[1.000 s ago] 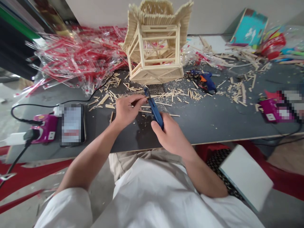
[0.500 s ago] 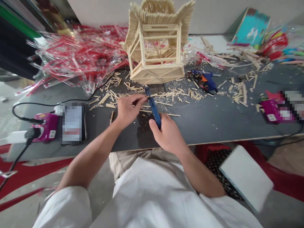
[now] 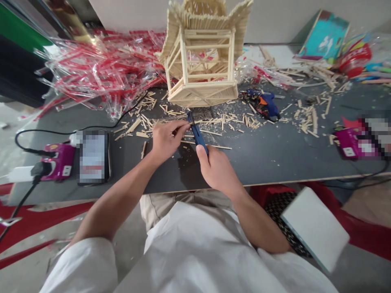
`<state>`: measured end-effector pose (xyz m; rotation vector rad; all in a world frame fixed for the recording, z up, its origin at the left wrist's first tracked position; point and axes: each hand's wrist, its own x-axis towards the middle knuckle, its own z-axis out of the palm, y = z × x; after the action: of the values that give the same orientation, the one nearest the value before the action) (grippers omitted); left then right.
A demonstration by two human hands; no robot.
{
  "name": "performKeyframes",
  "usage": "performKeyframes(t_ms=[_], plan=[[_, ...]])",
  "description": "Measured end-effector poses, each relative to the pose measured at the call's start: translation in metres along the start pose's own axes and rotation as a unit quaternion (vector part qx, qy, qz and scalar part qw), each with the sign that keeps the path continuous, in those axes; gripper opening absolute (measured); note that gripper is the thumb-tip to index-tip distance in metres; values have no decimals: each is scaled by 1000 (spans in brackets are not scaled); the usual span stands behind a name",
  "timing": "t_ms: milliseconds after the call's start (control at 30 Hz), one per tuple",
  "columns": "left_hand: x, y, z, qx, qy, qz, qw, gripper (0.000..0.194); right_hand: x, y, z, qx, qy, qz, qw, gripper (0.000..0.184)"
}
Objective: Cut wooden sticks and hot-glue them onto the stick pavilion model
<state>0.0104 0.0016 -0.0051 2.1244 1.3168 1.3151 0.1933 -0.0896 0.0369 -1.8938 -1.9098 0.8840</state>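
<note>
My right hand (image 3: 217,167) is wrapped round a blue utility knife (image 3: 199,136), thumb along its handle, the front end pointing away from me. Fingertips pressed together, my left hand (image 3: 167,138) pinches something small right beside the knife's front end. It looks like a short piece of wooden stick, mostly hidden by the fingers. Just beyond both hands stands a small house model (image 3: 207,87) built of pale wooden sticks, with upswept roof edges. Cut stick pieces (image 3: 224,121) and crumbs lie on the dark table (image 3: 256,154) around the hands.
A heap of red and clear plastic wrappers (image 3: 100,73) fills the back left. A blue glue gun (image 3: 269,103) lies right of the model. At left are a phone (image 3: 93,156), a purple power socket (image 3: 59,160) and a black cable (image 3: 61,133). A turquoise board (image 3: 325,36) leans at back right.
My right hand and the knife handle have shifted slightly right, and the thumb lies further forward along the handle. My left hand stays pinched in nearly the same place.
</note>
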Motion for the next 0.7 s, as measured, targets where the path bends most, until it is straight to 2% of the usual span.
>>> performKeyframes(t_ms=[367, 700], plan=[[2, 1, -1, 17, 15, 33, 999, 24, 1, 2, 4, -33, -4, 8, 999, 68], [3, 4, -2, 33, -11, 41, 999, 30, 2, 2, 13, -59, 23, 17, 998, 66]])
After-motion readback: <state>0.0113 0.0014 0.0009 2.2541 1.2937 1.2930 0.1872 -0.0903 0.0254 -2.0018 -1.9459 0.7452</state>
